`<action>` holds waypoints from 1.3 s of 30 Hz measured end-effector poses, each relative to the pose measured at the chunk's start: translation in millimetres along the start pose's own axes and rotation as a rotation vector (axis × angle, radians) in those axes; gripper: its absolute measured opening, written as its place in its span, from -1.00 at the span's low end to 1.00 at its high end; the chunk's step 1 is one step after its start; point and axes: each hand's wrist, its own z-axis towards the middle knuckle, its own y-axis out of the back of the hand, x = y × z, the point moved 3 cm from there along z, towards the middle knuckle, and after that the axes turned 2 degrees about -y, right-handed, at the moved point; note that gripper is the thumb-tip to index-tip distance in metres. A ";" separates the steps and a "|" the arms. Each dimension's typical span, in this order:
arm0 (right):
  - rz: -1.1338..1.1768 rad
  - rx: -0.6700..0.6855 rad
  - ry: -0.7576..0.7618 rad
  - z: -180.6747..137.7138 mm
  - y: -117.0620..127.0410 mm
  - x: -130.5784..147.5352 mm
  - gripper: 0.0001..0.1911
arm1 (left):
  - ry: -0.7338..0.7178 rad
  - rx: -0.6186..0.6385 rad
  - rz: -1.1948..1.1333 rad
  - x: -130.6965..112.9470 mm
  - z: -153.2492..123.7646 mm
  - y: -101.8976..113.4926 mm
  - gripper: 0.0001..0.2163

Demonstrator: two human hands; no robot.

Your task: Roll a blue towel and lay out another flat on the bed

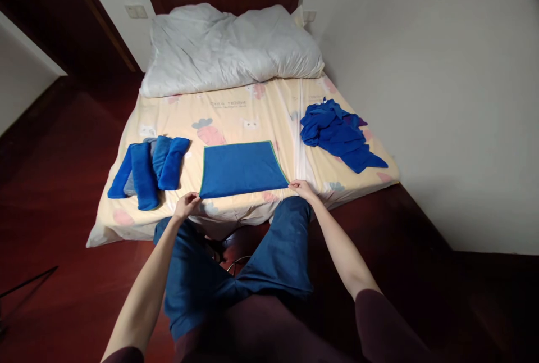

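A blue towel (241,168) with a thin green edge lies spread flat on the near part of the bed. My left hand (187,204) is closed in a pinch on its near left corner. My right hand (301,188) pinches its near right corner. Both arms reach forward over my knees in blue trousers. To the left of the towel lie several rolled blue towels (151,167) side by side. A loose heap of unfolded blue towels (339,134) lies on the right side of the bed.
The bed (236,110) has a pale yellow sheet with cartoon prints and a white duvet (231,48) bunched at its head. A white wall runs along the right. Dark red wooden floor lies left of the bed.
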 end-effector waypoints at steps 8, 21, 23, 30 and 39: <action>0.023 0.127 -0.022 11.4 -1.1 17.2 -0.79 | -0.001 0.161 0.095 -13.7 20.9 5.2 -0.53; -0.068 0.011 0.000 173.3 -52.0 70.8 -0.75 | 0.131 0.042 0.144 -28.6 191.8 -10.2 -0.49; -0.136 -0.046 0.022 200.1 -59.2 77.1 -0.71 | 0.137 -0.051 0.189 -32.3 217.4 -14.3 -0.54; -0.419 -0.152 0.162 237.5 -67.0 97.2 -0.58 | -0.042 -0.163 0.400 -47.5 260.1 -25.2 -0.71; -0.694 -0.273 0.112 230.3 -61.1 93.5 -0.62 | 0.019 -0.197 0.507 -59.7 256.7 -27.4 -0.70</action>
